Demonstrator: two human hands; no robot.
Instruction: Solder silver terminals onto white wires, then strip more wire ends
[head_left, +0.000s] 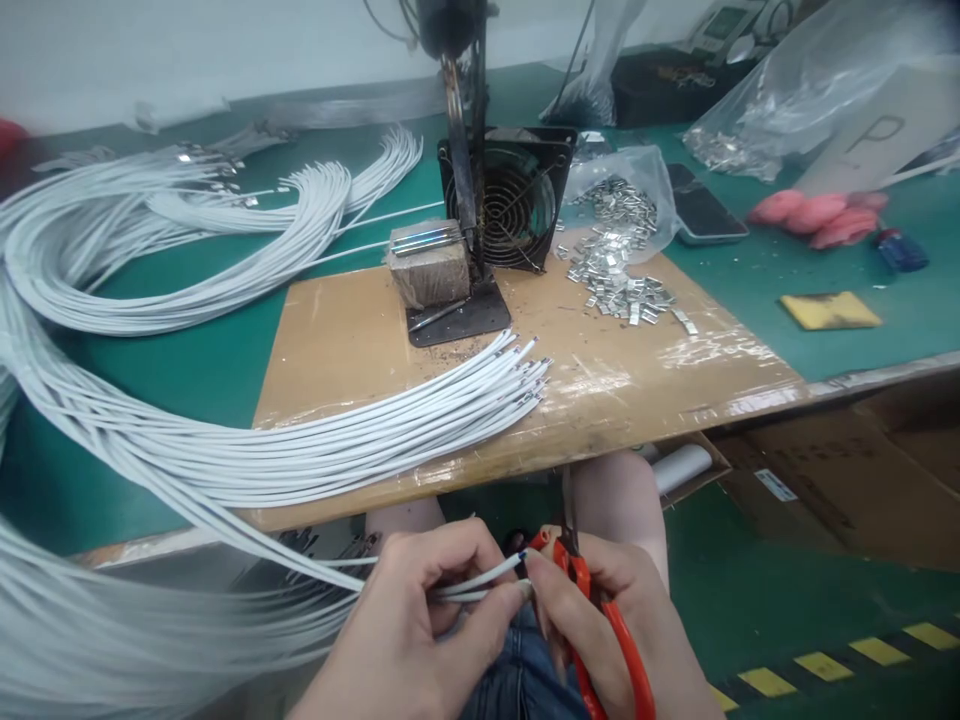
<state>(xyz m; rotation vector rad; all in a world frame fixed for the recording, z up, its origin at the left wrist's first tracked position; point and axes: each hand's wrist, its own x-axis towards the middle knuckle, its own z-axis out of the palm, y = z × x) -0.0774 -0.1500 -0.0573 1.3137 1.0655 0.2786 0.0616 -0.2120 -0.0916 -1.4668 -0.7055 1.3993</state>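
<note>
My left hand (pixel 427 610) is closed around a few white cables (pixel 480 578), whose ends stick out past the thumb toward the right. Red-handled scissors (pixel 626 650) rest in my right hand (pixel 600 600), blades pointing up and away from me. The right thumb and forefinger meet near the dark tip of one cable, close to the left thumb. A large bundle of white cables (pixel 360 450) lies across the cardboard, its dark-tipped ends toward the right. More cable (pixel 247 610) hangs in a blurred mass at the lower left.
A soldering iron (pixel 459 150) stands over a wrapped block (pixel 431 265), beside a black fan (pixel 517 195). Small metal clips (pixel 619 270) are heaped on the cardboard sheet (pixel 720 375). Farther right are a phone (pixel 705 205), a yellow sponge (pixel 829 310) and pink cloth (pixel 817 215).
</note>
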